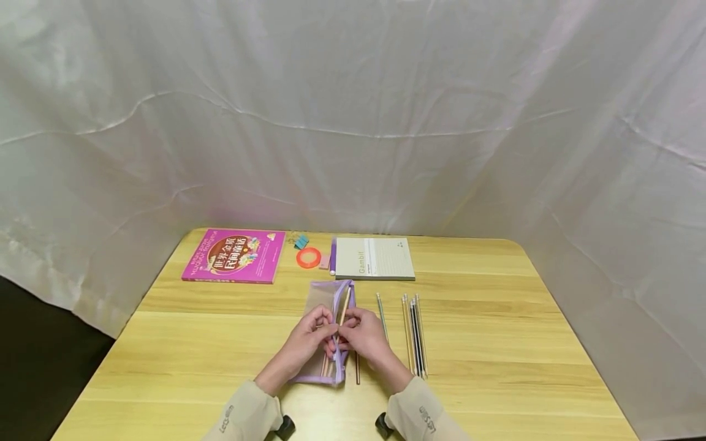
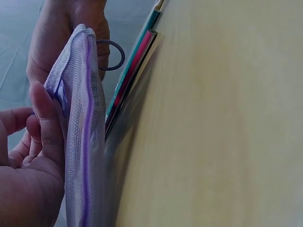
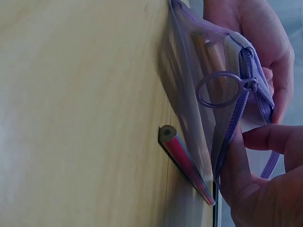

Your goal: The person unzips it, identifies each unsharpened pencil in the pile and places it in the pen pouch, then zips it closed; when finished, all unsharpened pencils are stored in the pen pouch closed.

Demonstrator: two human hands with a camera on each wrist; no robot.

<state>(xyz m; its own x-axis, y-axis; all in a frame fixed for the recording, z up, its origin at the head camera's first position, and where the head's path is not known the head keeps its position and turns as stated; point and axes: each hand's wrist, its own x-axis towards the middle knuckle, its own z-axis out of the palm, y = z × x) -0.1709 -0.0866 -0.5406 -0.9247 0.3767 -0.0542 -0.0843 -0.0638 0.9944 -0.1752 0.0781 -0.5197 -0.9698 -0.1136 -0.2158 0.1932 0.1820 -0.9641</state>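
A see-through pencil pouch (image 1: pixel 317 295) with purple edging lies in front of me, its zipper side toward the right. My left hand (image 1: pixel 303 342) grips the pouch near the middle of its opening. Close against it, my right hand (image 1: pixel 368 338) pinches the opening's edge with thumb and fingers. A light brown pencil (image 1: pixel 345 301) shows along the opening, and more pencils (image 3: pixel 213 59) are visible through the pouch wall. From the zipper slider hangs a purple ring pull (image 3: pixel 218 90). Beside the pouch, partly under my right hand, lies a red pencil (image 3: pixel 182 158).
Right of my hands lie a green pencil (image 1: pixel 382 312) and a row of several gold and black pencils (image 1: pixel 417 337). Farther back are a pink book (image 1: pixel 265 257), a blue clip (image 1: pixel 301 242), an orange tape roll (image 1: pixel 300 263), a pink eraser (image 1: pixel 324 262) and a notebook (image 1: pixel 386 266).
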